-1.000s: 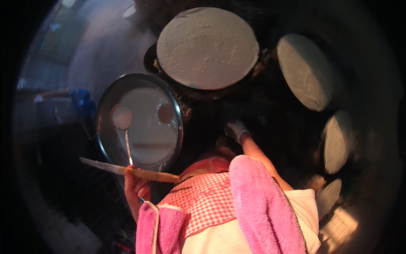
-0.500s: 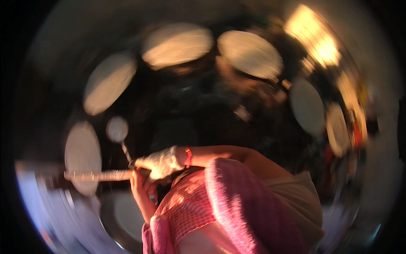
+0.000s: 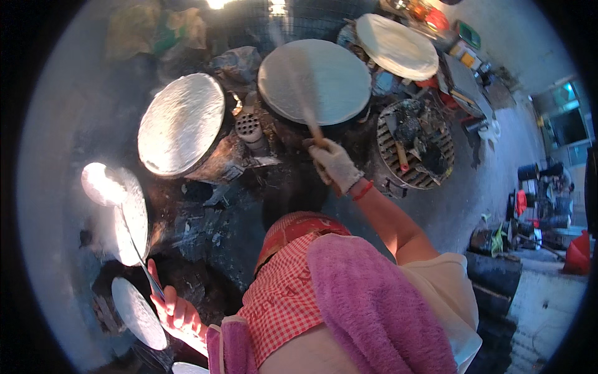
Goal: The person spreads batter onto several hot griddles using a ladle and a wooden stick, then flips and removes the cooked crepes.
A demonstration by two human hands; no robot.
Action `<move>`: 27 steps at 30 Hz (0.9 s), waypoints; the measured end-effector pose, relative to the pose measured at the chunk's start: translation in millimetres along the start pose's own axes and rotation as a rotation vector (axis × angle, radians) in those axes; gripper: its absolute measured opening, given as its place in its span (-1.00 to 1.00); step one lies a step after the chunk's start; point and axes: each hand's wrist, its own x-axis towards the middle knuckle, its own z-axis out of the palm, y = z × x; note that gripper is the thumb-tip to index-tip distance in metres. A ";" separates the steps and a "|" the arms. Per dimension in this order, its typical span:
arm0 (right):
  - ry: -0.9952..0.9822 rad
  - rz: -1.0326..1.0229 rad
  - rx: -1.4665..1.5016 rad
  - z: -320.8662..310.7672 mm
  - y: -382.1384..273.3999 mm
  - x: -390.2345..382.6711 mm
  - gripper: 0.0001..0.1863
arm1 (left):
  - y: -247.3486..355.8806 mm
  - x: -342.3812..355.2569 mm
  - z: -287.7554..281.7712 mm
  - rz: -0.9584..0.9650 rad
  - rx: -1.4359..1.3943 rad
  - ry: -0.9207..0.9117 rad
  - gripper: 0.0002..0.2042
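My left hand [image 3: 177, 311] grips the handle of a long ladle [image 3: 101, 182], whose bright bowl is over a round white-coated griddle [image 3: 129, 234] at the left. My gloved right hand [image 3: 333, 163] is closed on a wooden-handled long flat spatula [image 3: 314, 134]; its blade is blurred over the central round griddle [image 3: 342, 81], which carries a pale sheet. Another round, pale-topped griddle [image 3: 177, 124] sits at left of centre, beside a perforated metal cylinder [image 3: 249, 128]. I wear a checked apron and pink sleeves or towels.
Further pale discs lie at the lower left [image 3: 137, 311] and back right [image 3: 398, 47]. A slatted round stand [image 3: 395, 149] with dark debris is at my right. Buckets [image 3: 528, 174] and clutter line the right wall near a window or doorway [image 3: 564, 115].
My view has swung round to another part of the griddle ring. The spatula has passed from my left hand to my right, now raised forward over a griddle; my left hand keeps the ladle.
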 end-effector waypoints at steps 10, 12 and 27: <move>0.823 -0.115 -0.177 -172.6 -0.7 126.6 -0.76 | 33.3 103.3 -2.4 -0.183 -0.050 0.067 -0.42; 0.812 -0.103 -0.273 -176.2 -15.1 140.0 -0.68 | 41.4 104.5 -9.7 -0.175 -0.077 0.099 -0.42; 0.481 0.029 -0.484 -52.4 45.1 99.3 -0.55 | 88.3 72.7 -23.4 -0.150 -0.258 0.222 -0.42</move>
